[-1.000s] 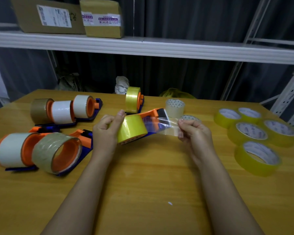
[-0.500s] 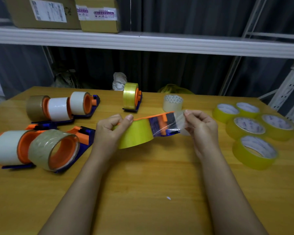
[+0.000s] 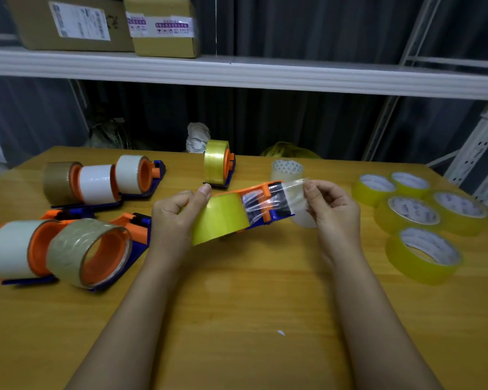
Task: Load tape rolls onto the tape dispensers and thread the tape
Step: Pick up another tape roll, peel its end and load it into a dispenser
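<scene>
At the centre of the frame, above the surface [image 3: 237, 319], the left hand [image 3: 175, 218] grips the yellow tape roll [image 3: 220, 218] seated on the orange-and-blue dispenser [image 3: 268, 201]. The right hand [image 3: 333, 212] pinches the clear tape end [image 3: 290, 192] drawn across its front. Slackening could let the film fold, stick to itself or tear crookedly.

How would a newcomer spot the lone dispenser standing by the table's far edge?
On the wooden table, look beyond both hands toward the far edge's middle. The yellow-roll dispenser stands there alone, upright; the other set-down dispensers cluster left, carrying white or brown rolls.
</scene>
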### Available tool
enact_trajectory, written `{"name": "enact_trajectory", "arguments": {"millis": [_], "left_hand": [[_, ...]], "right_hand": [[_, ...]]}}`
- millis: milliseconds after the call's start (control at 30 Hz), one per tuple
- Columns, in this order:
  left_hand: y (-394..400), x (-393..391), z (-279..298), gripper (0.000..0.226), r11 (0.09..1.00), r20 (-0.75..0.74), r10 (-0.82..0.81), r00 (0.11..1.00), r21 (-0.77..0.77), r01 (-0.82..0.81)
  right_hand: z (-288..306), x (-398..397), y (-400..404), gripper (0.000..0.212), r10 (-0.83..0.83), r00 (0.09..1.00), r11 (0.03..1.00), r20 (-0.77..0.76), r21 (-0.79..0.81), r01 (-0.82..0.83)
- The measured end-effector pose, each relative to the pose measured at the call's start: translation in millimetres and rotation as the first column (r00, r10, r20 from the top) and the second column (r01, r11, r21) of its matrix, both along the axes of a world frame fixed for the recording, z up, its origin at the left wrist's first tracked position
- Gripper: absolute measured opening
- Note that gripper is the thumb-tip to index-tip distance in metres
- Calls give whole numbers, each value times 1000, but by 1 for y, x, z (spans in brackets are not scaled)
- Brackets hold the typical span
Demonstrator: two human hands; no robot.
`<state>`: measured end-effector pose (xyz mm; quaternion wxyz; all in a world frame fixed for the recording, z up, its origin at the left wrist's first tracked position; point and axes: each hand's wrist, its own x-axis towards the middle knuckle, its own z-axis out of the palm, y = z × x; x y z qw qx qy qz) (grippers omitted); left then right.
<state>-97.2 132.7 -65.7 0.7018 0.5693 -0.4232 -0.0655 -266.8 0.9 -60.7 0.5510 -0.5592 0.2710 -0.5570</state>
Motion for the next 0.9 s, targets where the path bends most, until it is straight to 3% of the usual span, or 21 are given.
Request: {"name": "enact_trajectory", "arguments": {"millis": [200, 900], "left_hand": [[0, -6, 5, 40, 999, -145, -28, 989, 17, 31], [10, -15, 18, 65, 979, -77, -186, 979, 65, 192]], "right_hand": [[1, 1, 3, 2, -20, 1000, 1000, -9, 13, 20], [-1, 4, 3, 13, -67, 998, 969, 23, -239, 70]]}}
